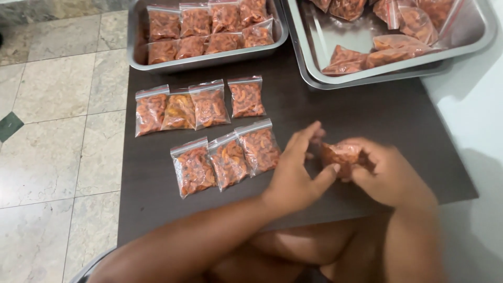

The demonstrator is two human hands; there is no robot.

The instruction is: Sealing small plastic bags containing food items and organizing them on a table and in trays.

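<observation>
My right hand (385,173): curled around a small clear bag of orange-red snack pieces (341,156), fingers bent over its right side, pinching it.
My left hand (298,170): fingers half spread and pointing up, thumb stretched right to touch the lower left edge of the bag; the fingertips sit by its top corner, slightly blurred.
The bag I hold: lifted just above the dark brown surface (367,112), near its front edge, between my two hands.
Front row of sealed bags (226,160): three, lying flat and overlapping a little, just left of my left hand.
Back row of sealed bags (199,105): four, lying flat side by side, farther from me.
Left steel tray (137,50): at the far edge of the surface, packed with filled bags in two rows.
Right steel tray (471,39): tilted, resting on another tray, with loose bags heaped inside.
Floor (57,120): pale stone tiles, to my left.
</observation>
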